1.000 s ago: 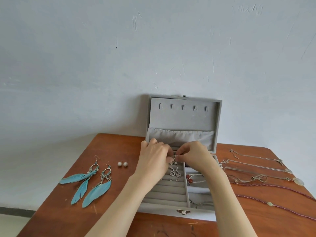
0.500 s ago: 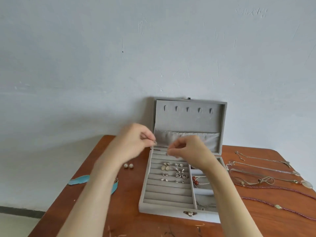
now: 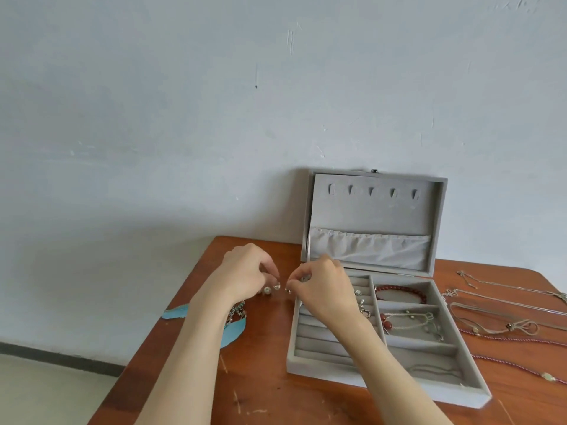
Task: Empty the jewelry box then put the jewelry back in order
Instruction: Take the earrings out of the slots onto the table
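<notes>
The grey jewelry box (image 3: pixel 310 365) stands open on the brown table (image 3: pixel 264 391), its lid leaning against the wall. My left hand (image 3: pixel 245 274) and my right hand (image 3: pixel 322 286) hover over the table just left of the box. Each pinches a small silver earring (image 3: pixel 277 286) at its fingertips, low above the wood. Two pearl studs (image 3: pixel 267 290) lie under my left hand. Blue feather earrings (image 3: pixel 236 328) are partly hidden by my left forearm. In the box lie small silver earrings (image 3: pixel 362 302), a red bead bracelet (image 3: pixel 402 291) and a chain bracelet (image 3: pixel 408 322).
Several necklaces (image 3: pixel 503 305) lie spread on the table right of the box, among them thin purple cords (image 3: pixel 521 363). The wall stands directly behind the table. The floor shows beyond the table's left edge.
Both hands lifted a pair of small earrings out of the ring rows and carried them left, out of the box and down toward the table beside the pearl studs. The camera turned left.
</notes>
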